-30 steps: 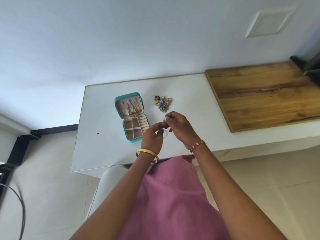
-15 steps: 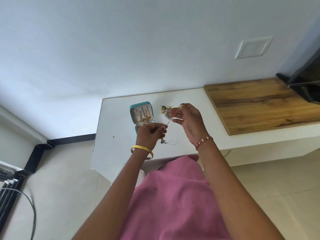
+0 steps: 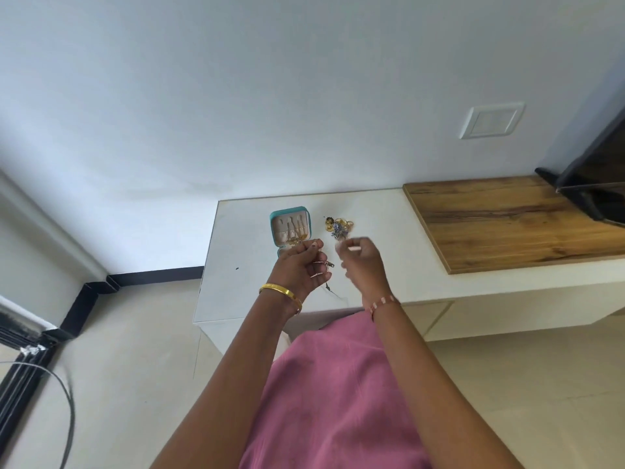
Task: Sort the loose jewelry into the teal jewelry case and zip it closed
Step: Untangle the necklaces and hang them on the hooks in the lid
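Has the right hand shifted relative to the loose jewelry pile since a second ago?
Yes. The right hand has moved rightward from the left hand, remaining below the gold and blue jewelry pile.

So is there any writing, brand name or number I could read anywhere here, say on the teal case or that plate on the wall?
None can be read.
Teal jewelry case: no lettering shows on its lid or lining.
Wall plate: blank white, no marking.
Gold bangle: any engraving is too small to tell.
Dark screen at the right edge: no logo visible.
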{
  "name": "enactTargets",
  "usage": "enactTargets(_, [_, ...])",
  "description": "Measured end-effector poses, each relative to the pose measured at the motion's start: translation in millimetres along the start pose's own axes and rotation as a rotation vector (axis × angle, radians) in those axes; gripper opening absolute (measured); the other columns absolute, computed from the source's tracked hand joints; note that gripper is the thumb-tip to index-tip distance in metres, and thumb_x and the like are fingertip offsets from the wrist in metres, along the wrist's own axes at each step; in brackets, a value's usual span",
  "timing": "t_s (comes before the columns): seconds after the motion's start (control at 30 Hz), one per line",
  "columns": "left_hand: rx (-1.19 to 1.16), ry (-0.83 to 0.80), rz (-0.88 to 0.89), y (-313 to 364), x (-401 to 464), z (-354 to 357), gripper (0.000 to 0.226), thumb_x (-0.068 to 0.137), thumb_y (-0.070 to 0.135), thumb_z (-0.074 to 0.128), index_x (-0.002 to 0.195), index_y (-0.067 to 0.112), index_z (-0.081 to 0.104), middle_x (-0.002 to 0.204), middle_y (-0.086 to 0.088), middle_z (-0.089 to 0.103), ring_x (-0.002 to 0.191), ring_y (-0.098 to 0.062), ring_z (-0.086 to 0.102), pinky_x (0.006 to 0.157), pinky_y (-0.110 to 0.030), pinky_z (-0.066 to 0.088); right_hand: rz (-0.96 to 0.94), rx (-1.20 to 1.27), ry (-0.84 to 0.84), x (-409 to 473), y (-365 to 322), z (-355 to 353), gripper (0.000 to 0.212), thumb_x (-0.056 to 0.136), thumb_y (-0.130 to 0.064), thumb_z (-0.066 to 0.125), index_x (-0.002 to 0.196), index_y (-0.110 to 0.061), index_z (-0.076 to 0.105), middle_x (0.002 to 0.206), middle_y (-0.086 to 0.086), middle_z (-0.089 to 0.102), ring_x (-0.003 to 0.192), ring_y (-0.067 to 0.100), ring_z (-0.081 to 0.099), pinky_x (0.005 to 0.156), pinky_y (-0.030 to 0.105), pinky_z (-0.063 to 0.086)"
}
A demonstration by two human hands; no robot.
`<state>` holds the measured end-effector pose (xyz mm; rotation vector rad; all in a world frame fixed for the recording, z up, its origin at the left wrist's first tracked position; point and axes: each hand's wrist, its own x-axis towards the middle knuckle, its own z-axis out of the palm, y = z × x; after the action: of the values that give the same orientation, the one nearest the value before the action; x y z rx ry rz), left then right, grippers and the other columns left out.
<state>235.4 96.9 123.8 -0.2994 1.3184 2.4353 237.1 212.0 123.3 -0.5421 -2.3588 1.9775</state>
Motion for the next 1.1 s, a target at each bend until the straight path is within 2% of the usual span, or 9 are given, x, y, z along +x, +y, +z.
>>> enactTargets(0.07, [-0.044,0.03,0.016,2.0,-1.5,0.0,0.017,0.094,0.005,0.043,0.086,0.009,0.057,0.05,0.001,0.059,0.041,-0.009,0.053,0.047,-0.019,0.05,0.024,0.035,-0.043,-9.0,2.1,2.7,0.009,0.09,-0.019,0.054,0.092,-0.01,0.057,0.093,0.01,0.063,0.083,0.021,0.058,0.074,0.033,0.047])
enactTargets(0.17, [-0.059,0.049,0.052,5.6,-4.0,-0.9,0.015,0.094,0.004,0.043,0.089,0.006,0.057,0.056,-0.003,0.059,0.043,-0.01,0.056,0.047,-0.019,0.052,-0.021,0.071,-0.156,-16.0,-7.2,3.9,0.02,0.091,-0.021,0.055,0.092,-0.004,0.066,0.081,0.01,0.066,0.072,0.017,0.061,0.074,0.033,0.052])
enactTargets(0.37, [0.005,0.058,0.119,11.0,-6.9,-6.1,0.019,0.091,-0.005,0.043,0.097,0.001,0.06,0.084,-0.014,0.057,0.07,-0.022,0.055,0.06,-0.025,0.056,-0.126,-0.002,-0.201,-22.4,-14.7,1.7,0.016,0.083,-0.013,0.067,0.093,-0.001,0.068,0.073,0.006,0.066,0.062,0.01,0.062,0.061,0.016,0.054])
enactTargets(0.43, [0.052,0.09,0.137,12.8,-7.6,-8.7,0.021,0.089,-0.006,0.046,0.104,-0.002,0.06,0.084,-0.013,0.059,0.073,-0.022,0.056,0.065,-0.025,0.056,-0.141,-0.031,-0.203,-22.1,-17.4,0.5,0.012,0.079,-0.009,0.07,0.091,-0.005,0.068,0.072,0.003,0.066,0.062,0.01,0.062,0.062,0.018,0.055])
enactTargets(0.6, [0.098,0.149,0.153,20.5,-10.0,-11.9,0.021,0.087,-0.003,0.051,0.104,0.0,0.063,0.07,-0.007,0.06,0.051,-0.011,0.049,0.054,-0.018,0.053,-0.067,0.096,-0.176,-16.5,-26.6,1.9,0.023,0.073,0.006,0.071,0.094,-0.001,0.062,0.069,0.003,0.061,0.059,0.016,0.061,0.07,0.032,0.057])
enactTargets(0.7, [0.054,0.198,0.148,25.8,-9.9,-13.0,0.016,0.088,0.001,0.051,0.096,0.003,0.065,0.057,-0.001,0.062,0.04,-0.008,0.045,0.045,-0.016,0.046,-0.068,0.133,-0.16,-11.0,-31.9,-2.1,0.02,0.074,0.01,0.068,0.093,0.004,0.064,0.074,0.008,0.063,0.061,0.016,0.061,0.064,0.025,0.057])
enactTargets(0.83, [0.024,0.299,0.14,30.3,-9.9,-23.9,0.014,0.088,0.006,0.053,0.084,0.01,0.066,0.048,0.002,0.056,0.034,-0.007,0.034,0.037,-0.013,0.035,-0.085,0.189,-0.108,-1.7,-38.3,-14.9,0.011,0.077,0.012,0.064,0.079,0.001,0.062,0.072,0.012,0.063,0.062,0.02,0.06,0.07,0.028,0.056])
enactTargets(0.97, [-0.044,0.434,0.107,32.1,-8.0,-43.5,0.005,0.082,0.011,0.061,0.078,0.011,0.063,0.055,0.0,0.042,0.033,-0.008,0.029,0.035,-0.014,0.026,-0.101,0.265,-0.028,9.9,-40.0,-32.7,0.019,0.079,0.013,0.059,0.07,-0.004,0.059,0.072,0.015,0.062,0.051,0.014,0.063,0.057,0.02,0.056])
enactTargets(1.1, [-0.094,0.42,0.098,31.3,-7.8,-55.5,0.013,0.084,0.011,0.05,0.076,0.009,0.059,0.044,0.004,0.034,0.031,-0.008,0.027,0.037,-0.012,0.022,-0.126,0.277,0.011,20.3,-38.0,-47.2,0.017,0.08,0.012,0.06,0.07,-0.002,0.06,0.071,0.015,0.062,0.047,0.007,0.063,0.055,0.019,0.056])
